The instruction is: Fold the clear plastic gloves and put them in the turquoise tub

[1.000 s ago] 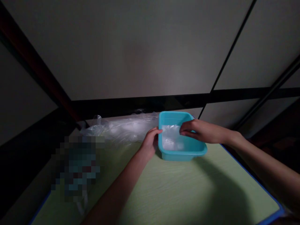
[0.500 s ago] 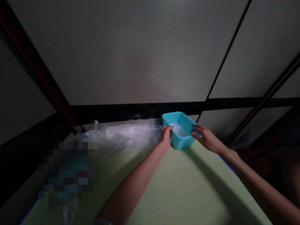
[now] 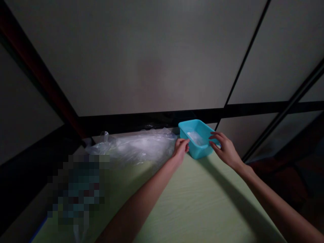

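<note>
A light-blue plastic basket (image 3: 199, 152) stands at the far side of the pale green tabletop (image 3: 177, 202), with a clear plastic packet (image 3: 195, 137) lying inside. My left hand (image 3: 181, 148) is at the basket's left side, its fingers curled and the thumb close to the rim; no object shows in it. At the right rim is my right hand (image 3: 224, 148), thumb and fingers spread apart, fingertips over the edge. Whether those fingertips touch the rim is hard to tell.
Crumpled clear plastic wrapping (image 3: 141, 145) lies along the back edge, left of the basket. A pixelated item (image 3: 83, 189) sits at the left of the tabletop. Tall pale panels (image 3: 157, 60) with dark trim rise directly behind.
The basket sits slightly farther right in view. My left thumb has come off the inside of the rim, and that hand is now beside the wall. My right hand has shifted slightly right.
</note>
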{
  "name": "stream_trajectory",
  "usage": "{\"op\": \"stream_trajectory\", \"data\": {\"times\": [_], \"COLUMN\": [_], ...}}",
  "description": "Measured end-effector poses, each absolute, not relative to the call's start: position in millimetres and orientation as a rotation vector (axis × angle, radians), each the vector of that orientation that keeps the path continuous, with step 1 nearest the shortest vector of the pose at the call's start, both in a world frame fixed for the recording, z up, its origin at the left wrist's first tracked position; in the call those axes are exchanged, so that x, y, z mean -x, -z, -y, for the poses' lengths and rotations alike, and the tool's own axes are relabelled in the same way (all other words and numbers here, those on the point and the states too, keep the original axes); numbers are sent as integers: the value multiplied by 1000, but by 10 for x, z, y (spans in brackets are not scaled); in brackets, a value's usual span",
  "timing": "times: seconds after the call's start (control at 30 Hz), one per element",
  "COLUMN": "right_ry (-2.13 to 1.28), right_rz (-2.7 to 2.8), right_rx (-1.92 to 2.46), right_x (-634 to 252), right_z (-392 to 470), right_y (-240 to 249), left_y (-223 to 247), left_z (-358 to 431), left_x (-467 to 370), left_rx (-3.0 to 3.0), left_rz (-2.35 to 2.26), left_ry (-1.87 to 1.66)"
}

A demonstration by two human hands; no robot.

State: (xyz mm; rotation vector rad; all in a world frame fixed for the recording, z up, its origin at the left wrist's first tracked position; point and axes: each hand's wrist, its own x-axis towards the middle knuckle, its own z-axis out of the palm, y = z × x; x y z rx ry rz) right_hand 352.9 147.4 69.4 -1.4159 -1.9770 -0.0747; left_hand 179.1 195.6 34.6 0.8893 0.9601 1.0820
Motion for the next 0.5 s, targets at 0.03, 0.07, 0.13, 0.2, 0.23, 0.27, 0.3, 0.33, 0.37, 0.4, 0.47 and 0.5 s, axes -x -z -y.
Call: {"op": "stream_trajectory", "data": {"times": [0.03, 0.07, 0.13, 0.2, 0.23, 0.27, 0.3, 0.33, 0.37, 0.4, 0.47, 0.5], "right_ry": [87, 94, 89, 54, 28, 1, -25, -48, -65, -78, -88, -84], "right_rz": [1963, 1957, 1977, 2045, 2094, 2145, 2192, 2237, 2264, 2280, 2276, 2259], "right_rx": [1384, 1349, 1279, 1211, 1180, 1154, 1137, 1127, 1129, 1143, 1199, 1238], "right_x": [-3464, -3389, -3211, -2998, -2882, -2760, -2635, -2508, -2380, -2254, -2010, -1896], "right_z": [-1448, -1422, -1378, -1359, -1364, -1380, -1408, -1449, -1502, -1566, -1720, -1806], "right_y": [-702, -709, -710, -683, -657, -624, -585, -542, -499, -457, -383, -353], "left_y": [-319, -293, -244, -205, -188, -170, -150, -128, -103, -77, -27, -8], "left_z": [-1867, -1765, -1540, -1311, -1203, -1103, -1011, -929, -856, -792, -688, -647], "left_x": [-1709, -1615, -1408, -1187, -1078, -971, -870, -774, -687, -609, -489, -448], "left_rx": [-942, -996, -1092, -1166, -1196, -1222, -1242, -1261, -1279, -1296, -1333, -1355], "left_rz": [-965, -965, -956, -942, -933, -926, -925, -931, -940, -953, -983, -997], "left_ry": [-1046, -1006, -934, -892, -881, -872, -869, -868, -867, -869, -882, -889]}}
